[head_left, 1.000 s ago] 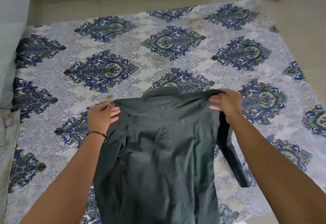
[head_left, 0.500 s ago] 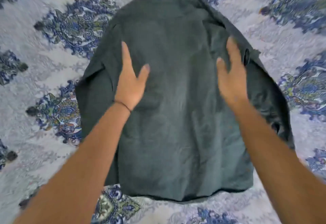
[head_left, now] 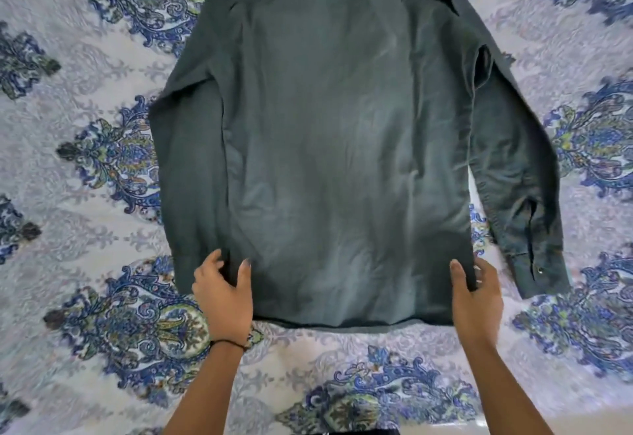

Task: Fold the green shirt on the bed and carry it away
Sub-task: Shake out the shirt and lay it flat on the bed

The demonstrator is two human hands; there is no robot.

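The shirt lies flat, back up, on the bed, its hem nearest the fingers and its collar at the far end. The left hand pinches the near left corner, thumb on top and fingers curled round the side edge. The right hand grips the near right corner, thumb over the cloth and fingers tucked beneath, and a sleeve lies just outside them.

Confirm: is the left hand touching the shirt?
Touching. The head view shows the left hand pinching the shirt's lower left corner, with the thumb on top of the cloth and the fingers curled round its edge.
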